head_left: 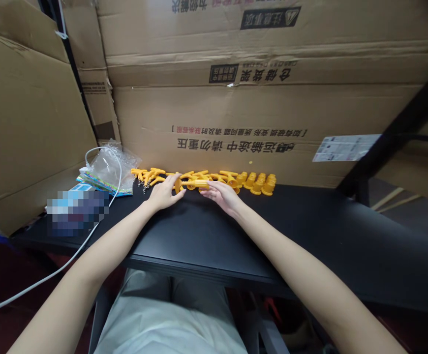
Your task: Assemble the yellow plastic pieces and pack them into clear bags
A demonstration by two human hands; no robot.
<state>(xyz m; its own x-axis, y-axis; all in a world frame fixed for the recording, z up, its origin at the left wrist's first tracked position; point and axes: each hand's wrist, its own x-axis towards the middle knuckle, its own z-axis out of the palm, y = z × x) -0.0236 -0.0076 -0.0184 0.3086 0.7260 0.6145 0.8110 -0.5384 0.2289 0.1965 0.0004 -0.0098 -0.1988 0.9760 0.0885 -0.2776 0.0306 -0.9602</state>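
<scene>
Over the black table, my left hand [166, 193] pinches the wide flange end of a yellow plastic piece [195, 183] held level. At its other end, the fingers of my right hand [224, 196] close on the thicker, cylinder-like part. Behind both hands runs a row of yellow forked handles [199, 173], partly hidden by the fingers. Thin metal coils [145, 186] hang from some of the forked pieces at the left. To the right of my right hand stand several yellow flanged caps [260, 183], grouped closely.
Cardboard panels [214, 108] rise behind and at the left of the black table [199, 236]. A clear plastic bag [107, 164], a white cable [92, 231] and a blurred-out box [77, 211] lie at the left. A black frame post [394, 128] slants up at the right.
</scene>
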